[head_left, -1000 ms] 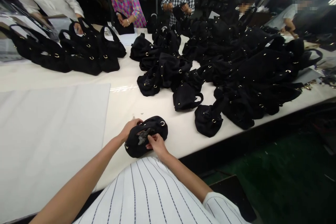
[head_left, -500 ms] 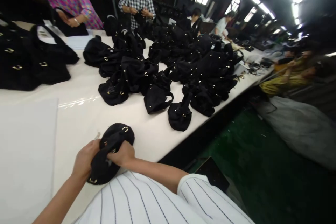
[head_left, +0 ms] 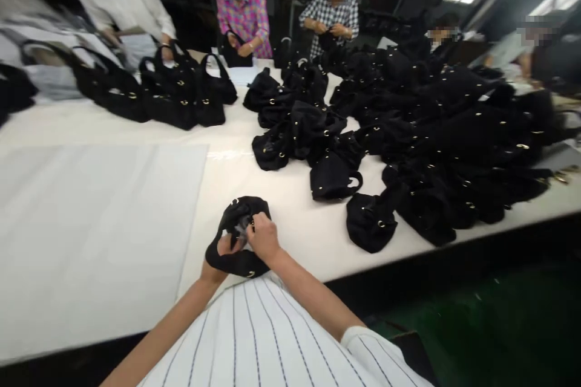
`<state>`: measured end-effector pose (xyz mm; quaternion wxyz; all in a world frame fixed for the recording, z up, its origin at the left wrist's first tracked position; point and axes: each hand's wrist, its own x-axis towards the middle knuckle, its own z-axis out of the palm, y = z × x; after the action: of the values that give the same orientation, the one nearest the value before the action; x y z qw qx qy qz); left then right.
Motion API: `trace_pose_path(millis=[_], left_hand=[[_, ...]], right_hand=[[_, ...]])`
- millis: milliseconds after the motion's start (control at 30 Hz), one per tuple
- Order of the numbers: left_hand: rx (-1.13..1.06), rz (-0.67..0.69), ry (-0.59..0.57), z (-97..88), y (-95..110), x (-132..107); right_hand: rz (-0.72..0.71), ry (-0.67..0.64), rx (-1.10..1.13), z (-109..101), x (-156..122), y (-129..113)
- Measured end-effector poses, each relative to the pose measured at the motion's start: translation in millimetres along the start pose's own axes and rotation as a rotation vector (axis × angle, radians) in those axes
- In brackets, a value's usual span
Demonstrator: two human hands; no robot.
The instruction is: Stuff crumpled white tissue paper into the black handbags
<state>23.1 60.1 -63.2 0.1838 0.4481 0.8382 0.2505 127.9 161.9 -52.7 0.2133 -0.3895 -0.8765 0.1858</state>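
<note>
A small black handbag (head_left: 236, 265) with gold-coloured rings is held close to my body at the table's front edge. My left hand (head_left: 227, 247) reaches under the bag's handle and grips it from the left; part of that hand is hidden behind the black fabric. On the other side my right hand (head_left: 263, 236) pinches the bag near its opening, with fingers closed. Something greyish shows inside the opening between my hands, too blurred to name.
A large heap of black handbags (head_left: 408, 103) covers the table's right side. One single bag (head_left: 372, 221) lies nearer me. A white sheet (head_left: 100, 242) lies at left. More bags (head_left: 167, 97) stand along the far side, where several people work.
My view has swung left, so more people and standing bags show. The bag has turned in my hands, and its handle and opening now face me. My right hand has shifted to the opening.
</note>
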Motion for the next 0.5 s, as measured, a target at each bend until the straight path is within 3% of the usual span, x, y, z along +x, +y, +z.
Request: trace_pose_path(millis=[167,333,500], left_hand=[[-0.099,-0.122,-0.023,29.9,-9,-8],[-0.205,-0.217,0.129,43.0,-22,-5],[-0.212,-0.251,0.123,43.6,-15,0]], right_hand=[[-0.180,-0.034,0.012,-2,5,-18],[-0.087,-0.121,0.037,4,-7,-9],[-0.040,-0.133,0.112,-2,-13,-3]])
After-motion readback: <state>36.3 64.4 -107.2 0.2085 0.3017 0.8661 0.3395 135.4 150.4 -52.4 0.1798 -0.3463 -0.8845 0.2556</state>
